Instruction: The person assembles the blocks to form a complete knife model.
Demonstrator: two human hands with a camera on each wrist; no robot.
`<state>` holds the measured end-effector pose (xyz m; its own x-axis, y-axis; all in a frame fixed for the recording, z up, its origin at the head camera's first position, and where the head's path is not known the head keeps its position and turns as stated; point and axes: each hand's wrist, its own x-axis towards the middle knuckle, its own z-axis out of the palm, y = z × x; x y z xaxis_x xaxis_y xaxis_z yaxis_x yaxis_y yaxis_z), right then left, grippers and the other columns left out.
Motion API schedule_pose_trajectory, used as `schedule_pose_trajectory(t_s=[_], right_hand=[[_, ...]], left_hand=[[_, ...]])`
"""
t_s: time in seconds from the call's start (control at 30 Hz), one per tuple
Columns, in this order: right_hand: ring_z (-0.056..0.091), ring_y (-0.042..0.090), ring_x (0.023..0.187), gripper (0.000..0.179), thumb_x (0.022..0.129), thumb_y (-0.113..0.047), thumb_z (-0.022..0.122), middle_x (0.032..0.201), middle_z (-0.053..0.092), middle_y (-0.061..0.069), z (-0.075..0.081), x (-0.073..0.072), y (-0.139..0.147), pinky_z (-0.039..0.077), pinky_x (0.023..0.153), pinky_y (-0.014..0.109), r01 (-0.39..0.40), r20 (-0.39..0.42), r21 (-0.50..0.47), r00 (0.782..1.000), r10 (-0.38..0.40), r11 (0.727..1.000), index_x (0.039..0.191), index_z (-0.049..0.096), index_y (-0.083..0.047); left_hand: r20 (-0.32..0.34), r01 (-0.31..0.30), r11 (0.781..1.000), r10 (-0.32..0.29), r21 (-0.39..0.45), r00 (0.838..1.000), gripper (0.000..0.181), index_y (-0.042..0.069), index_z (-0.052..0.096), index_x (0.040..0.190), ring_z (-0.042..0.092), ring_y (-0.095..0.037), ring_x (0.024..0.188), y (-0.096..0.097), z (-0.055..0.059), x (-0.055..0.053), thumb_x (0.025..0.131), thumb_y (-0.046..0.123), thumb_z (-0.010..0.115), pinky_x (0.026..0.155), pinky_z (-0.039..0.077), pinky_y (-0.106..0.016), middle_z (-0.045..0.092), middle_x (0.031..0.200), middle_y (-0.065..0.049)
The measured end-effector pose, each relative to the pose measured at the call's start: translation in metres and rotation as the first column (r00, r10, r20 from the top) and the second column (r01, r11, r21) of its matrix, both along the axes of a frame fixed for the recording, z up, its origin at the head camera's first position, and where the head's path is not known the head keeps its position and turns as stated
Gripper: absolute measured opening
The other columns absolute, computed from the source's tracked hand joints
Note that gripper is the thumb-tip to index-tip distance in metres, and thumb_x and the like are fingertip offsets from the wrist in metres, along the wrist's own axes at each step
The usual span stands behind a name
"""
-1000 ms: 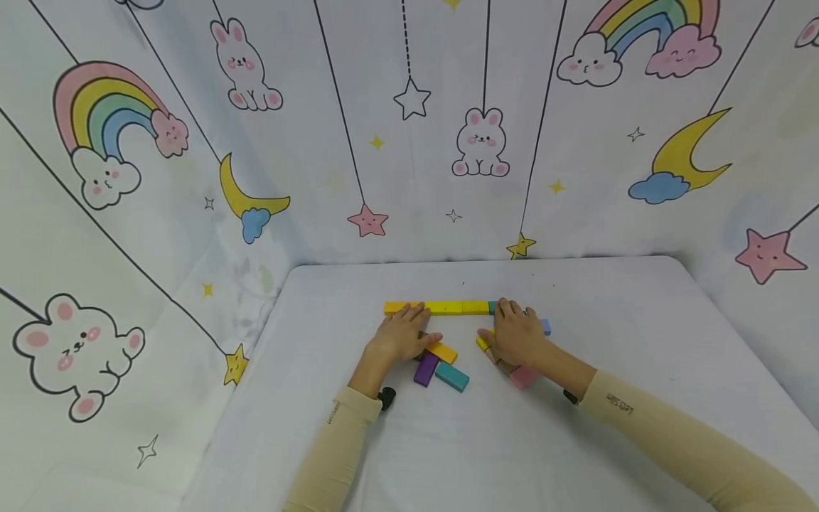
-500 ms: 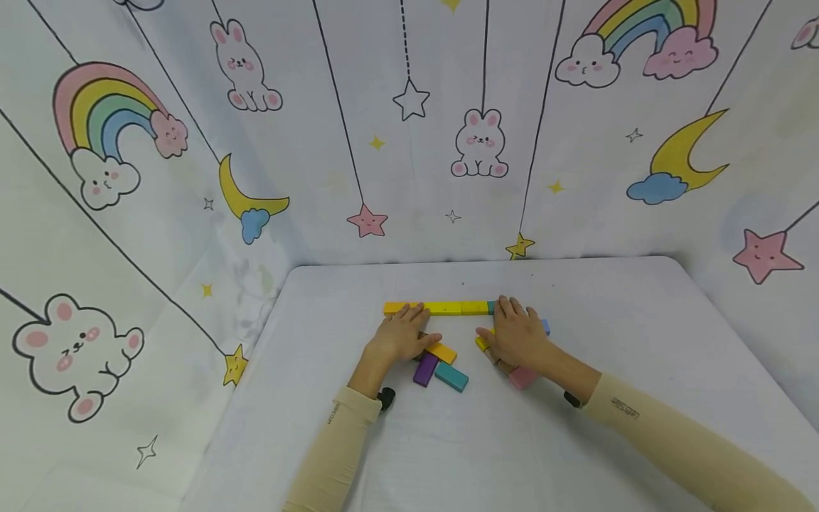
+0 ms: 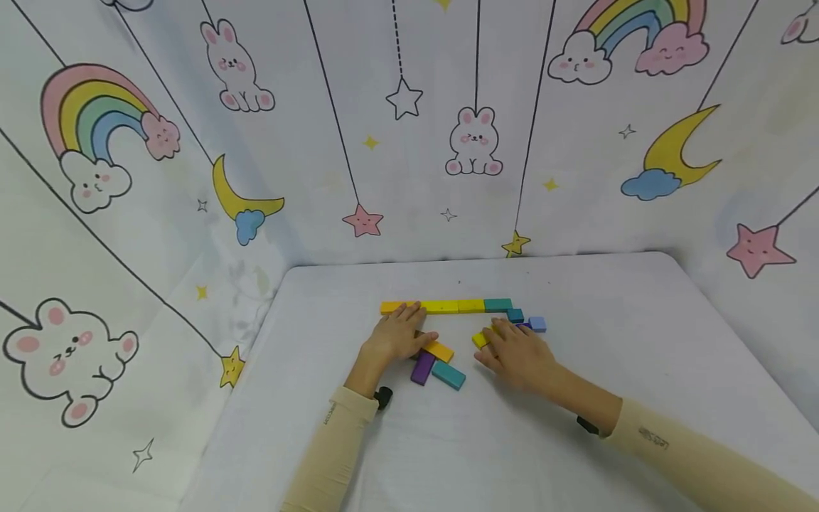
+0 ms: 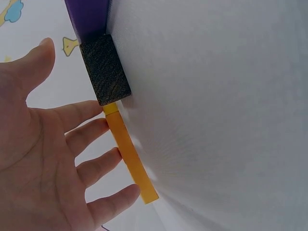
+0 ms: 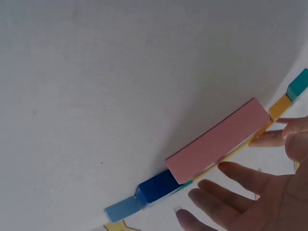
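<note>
My left hand (image 3: 393,338) has its fingertips against the orange block (image 4: 127,154) at the left end of a straight row. Two yellow blocks (image 3: 441,307) and a teal block (image 3: 498,305) continue that row. By my left thumb lie a black block (image 4: 106,70), an orange-yellow block (image 3: 439,350), a purple block (image 3: 423,368) and a second teal block (image 3: 448,375). My right hand (image 3: 521,355) spreads over loose blocks, fingers loosely bent, by a yellow block (image 3: 481,339). In the right wrist view a pink block (image 5: 219,139) lies before its fingers; the hand hides it from the head camera.
Right of the row's end are a small dark-teal block (image 3: 515,315), a mostly covered dark-blue block (image 5: 159,185) and a light-blue block (image 3: 537,324). White cloth covers the table (image 3: 435,448). A cartoon-printed curtain (image 3: 422,171) stands behind it.
My right hand has drawn back from the row's right end towards me, uncovering the teal block and the small dark-teal one. My left hand stays at the row. The head view has shifted slightly.
</note>
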<state>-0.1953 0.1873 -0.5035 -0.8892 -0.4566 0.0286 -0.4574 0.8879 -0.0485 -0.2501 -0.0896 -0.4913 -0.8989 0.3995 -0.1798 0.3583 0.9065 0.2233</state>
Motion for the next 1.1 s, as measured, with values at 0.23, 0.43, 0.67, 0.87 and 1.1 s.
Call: schedule_pose_trajectory(t_s=[0.23,0.43,0.67,0.87,1.1], right_hand=[[0.046,0.043,0.144,0.062,0.106,-0.049,0.057,0.153,0.053,0.022,0.000,0.012,0.005,0.041,0.113,0.065,-0.056,-0.037,-0.056,0.998,0.054,0.997,0.144,0.060,0.000],[0.043,0.041,0.147,0.066,0.106,-0.050,0.056,0.154,0.053,0.019,0.000,0.013,0.007,0.038,0.116,0.064,-0.067,-0.008,-0.053,0.998,0.067,0.996,0.149,0.055,0.000],[0.043,0.042,0.147,0.067,0.106,-0.051,0.056,0.156,0.051,0.018,-0.002,0.009,0.010,0.037,0.116,0.067,-0.073,-0.007,-0.057,0.997,0.072,0.996,0.151,0.054,-0.002],[0.044,0.042,0.146,0.066,0.105,-0.050,0.057,0.156,0.052,0.018,-0.001,0.007,0.012,0.038,0.115,0.067,-0.071,-0.021,-0.056,0.997,0.070,0.996,0.150,0.054,-0.001],[0.044,0.045,0.145,0.067,0.106,-0.053,0.054,0.157,0.051,0.016,-0.004,0.005,0.015,0.036,0.115,0.068,-0.055,-0.034,-0.053,0.998,0.053,0.997,0.151,0.054,-0.003]], left_hand=[[0.009,-0.004,1.000,0.004,-0.002,1.000,0.076,0.014,0.035,0.164,0.020,-0.030,0.159,-0.002,0.000,0.000,0.106,0.062,0.044,0.126,0.023,-0.057,0.025,0.173,-0.005],[0.007,-0.002,1.000,0.002,-0.002,1.000,0.076,0.015,0.035,0.165,0.020,-0.030,0.159,-0.003,0.000,0.000,0.106,0.063,0.043,0.126,0.023,-0.057,0.025,0.173,-0.004],[0.011,0.007,1.000,-0.007,0.002,1.000,0.076,0.014,0.034,0.165,0.020,-0.032,0.159,-0.003,0.001,0.000,0.106,0.062,0.043,0.126,0.023,-0.057,0.025,0.173,-0.005],[0.012,0.011,1.000,-0.011,0.011,1.000,0.075,0.014,0.035,0.164,0.021,-0.032,0.159,-0.003,0.001,0.000,0.107,0.061,0.044,0.126,0.024,-0.057,0.026,0.172,-0.006],[0.013,0.014,1.000,-0.014,0.014,1.000,0.074,0.013,0.036,0.164,0.021,-0.032,0.159,-0.002,0.001,0.000,0.107,0.060,0.045,0.126,0.024,-0.058,0.026,0.172,-0.006]])
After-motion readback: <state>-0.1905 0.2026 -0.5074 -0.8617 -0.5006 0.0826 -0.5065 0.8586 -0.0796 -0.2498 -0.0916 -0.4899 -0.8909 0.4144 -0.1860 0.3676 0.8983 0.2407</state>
